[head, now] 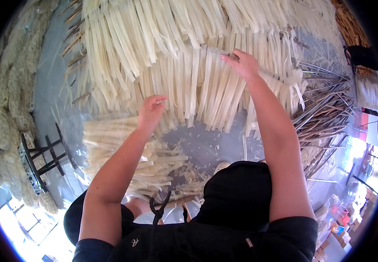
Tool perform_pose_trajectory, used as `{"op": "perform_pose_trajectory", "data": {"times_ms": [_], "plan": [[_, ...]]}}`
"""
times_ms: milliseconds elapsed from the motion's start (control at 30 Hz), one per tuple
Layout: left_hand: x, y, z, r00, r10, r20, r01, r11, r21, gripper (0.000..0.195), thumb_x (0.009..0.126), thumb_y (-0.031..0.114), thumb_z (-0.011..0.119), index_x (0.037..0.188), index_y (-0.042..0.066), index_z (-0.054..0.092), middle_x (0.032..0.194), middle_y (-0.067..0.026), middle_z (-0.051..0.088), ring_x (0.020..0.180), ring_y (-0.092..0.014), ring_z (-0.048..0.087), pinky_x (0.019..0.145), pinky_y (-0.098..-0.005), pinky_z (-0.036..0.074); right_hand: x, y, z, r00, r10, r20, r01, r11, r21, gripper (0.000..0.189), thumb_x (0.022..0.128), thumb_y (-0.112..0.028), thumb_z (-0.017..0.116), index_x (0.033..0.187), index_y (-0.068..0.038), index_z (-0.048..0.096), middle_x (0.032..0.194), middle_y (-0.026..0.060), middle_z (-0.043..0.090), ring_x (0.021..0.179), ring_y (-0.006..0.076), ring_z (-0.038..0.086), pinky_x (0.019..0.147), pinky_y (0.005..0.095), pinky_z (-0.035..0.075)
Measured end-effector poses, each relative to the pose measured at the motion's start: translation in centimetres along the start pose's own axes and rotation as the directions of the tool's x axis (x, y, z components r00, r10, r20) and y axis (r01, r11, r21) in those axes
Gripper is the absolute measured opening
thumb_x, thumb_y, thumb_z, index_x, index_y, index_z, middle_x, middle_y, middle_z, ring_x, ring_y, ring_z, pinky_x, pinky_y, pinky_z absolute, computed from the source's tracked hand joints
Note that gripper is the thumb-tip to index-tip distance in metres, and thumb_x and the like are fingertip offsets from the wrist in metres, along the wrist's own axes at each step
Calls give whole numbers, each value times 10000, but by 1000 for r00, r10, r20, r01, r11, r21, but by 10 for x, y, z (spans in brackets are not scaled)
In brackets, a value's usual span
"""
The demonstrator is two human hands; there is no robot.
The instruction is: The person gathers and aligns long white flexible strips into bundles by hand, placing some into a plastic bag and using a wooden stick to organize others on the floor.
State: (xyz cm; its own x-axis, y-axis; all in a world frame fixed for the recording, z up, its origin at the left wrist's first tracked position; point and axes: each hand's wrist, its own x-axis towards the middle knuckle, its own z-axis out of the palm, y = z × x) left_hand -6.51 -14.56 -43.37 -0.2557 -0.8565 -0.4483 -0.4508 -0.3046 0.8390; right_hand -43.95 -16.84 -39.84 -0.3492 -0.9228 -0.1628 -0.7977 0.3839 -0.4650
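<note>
Long pale, translucent strips [193,88] hang side by side over a thin rod [275,76] before me. My right hand [245,64] is at this rod, with thumb and forefinger closed around it among the strip tops. My left hand [151,111] is raised in front of the hanging strips, its fingers curled. Whether anything thin is between those fingertips cannot be made out. Below and left of it lies a pile of loose flat strips [110,136], their ends pointing right. Another thick row of strips [162,19] hangs beyond, overlapping the nearer row.
Sticks and metal rods [323,114] lie bundled at the right. Stick ends [74,59] jut from the rows' left side. A dark metal frame [45,154] stands left, near large fibrous bundles [4,111]. Scraps litter the grey floor [205,144] by my knee [241,190].
</note>
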Motion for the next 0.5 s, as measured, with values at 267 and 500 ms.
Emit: {"op": "perform_pose_trajectory", "data": {"times_ms": [267,500], "plan": [[-7,41,-26,905,354,-234,-370,928,-29,223,919,34,544,1090,114,662,1117,-26,557,897,-124,524,826,-265,453,-78,-22,-18,970,-100,-222,63,983,-170,606,738,-641,663,579,-83,491,562,61,512,559,257,510,518,378,385],[-34,70,-33,808,502,-309,-532,846,-16,269,897,-20,528,1093,107,662,1156,-48,550,967,-138,533,789,-242,445,-155,-19,-51,922,-161,-351,110,981,-160,567,724,-619,693,588,-92,537,559,64,525,544,278,520,498,393,384]]}}
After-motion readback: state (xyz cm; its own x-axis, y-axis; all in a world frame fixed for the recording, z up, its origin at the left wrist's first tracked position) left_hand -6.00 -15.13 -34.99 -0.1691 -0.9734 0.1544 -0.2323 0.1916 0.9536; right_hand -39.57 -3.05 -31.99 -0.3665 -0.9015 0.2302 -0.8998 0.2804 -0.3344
